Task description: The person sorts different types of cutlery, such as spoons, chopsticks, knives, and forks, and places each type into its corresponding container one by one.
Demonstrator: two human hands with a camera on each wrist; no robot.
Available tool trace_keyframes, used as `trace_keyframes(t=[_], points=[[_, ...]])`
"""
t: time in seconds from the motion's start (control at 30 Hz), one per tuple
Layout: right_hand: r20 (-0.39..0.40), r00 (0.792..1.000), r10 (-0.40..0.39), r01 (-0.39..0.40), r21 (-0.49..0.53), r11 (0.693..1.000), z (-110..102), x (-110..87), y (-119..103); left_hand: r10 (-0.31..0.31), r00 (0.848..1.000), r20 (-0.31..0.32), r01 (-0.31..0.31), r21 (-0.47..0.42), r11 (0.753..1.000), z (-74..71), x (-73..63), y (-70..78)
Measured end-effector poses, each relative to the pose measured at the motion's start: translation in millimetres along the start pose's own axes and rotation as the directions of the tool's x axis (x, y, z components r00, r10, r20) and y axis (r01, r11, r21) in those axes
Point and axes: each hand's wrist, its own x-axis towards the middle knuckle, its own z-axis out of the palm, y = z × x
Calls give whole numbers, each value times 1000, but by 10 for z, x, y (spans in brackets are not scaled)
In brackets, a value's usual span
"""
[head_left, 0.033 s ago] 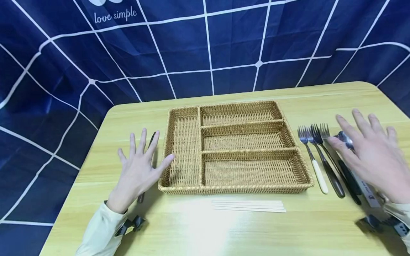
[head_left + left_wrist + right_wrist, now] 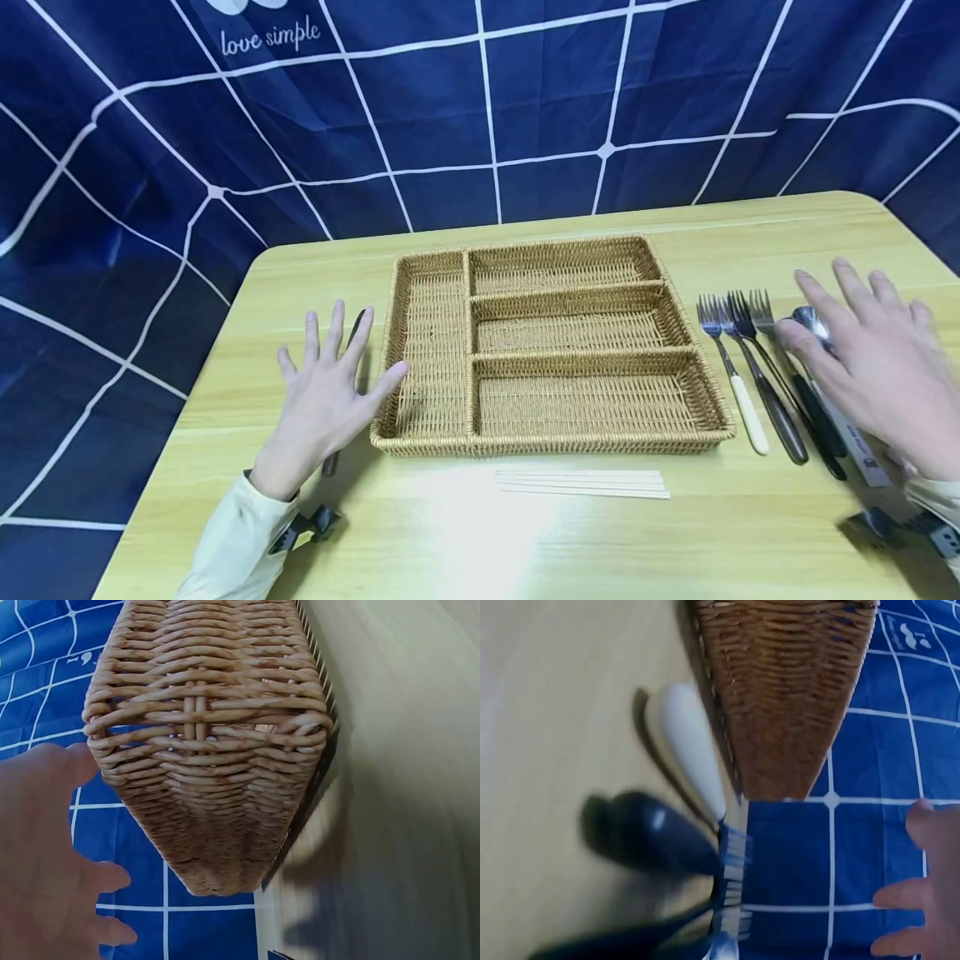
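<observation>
My left hand hovers with fingers spread beside the left wall of a wicker tray divided into compartments. Beneath it lies a slim dark utensil, mostly covered by the hand, so its kind is unclear. Over the cutlery on the right, my right hand is spread and slightly blurred, holding nothing. Beside the tray's right wall lie a white-handled fork, a brown-handled fork and more dark-handled forks. A spoon's bowl shows by the right thumb. In the right wrist view, a white handle lies near the tray.
Several thin pale sticks lie side by side in front of the tray. A white printed strip is partly under the right hand. Behind the wooden table hangs a blue cloth with white lines.
My right hand has shifted slightly to the right, uncovering more of the spoon. The left hand, tray and cutlery stay where they were.
</observation>
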Motion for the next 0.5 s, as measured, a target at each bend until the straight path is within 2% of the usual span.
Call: trace_keyframes(t=[0.23,0.5], points=[[-82,992,91,-85,77,993,29,-227,191,57,998,1,-57,-12,998,4,58,52],[-213,965,154,-123,152,981,145,-414,306,128,991,32,-127,-46,991,38,156,71]])
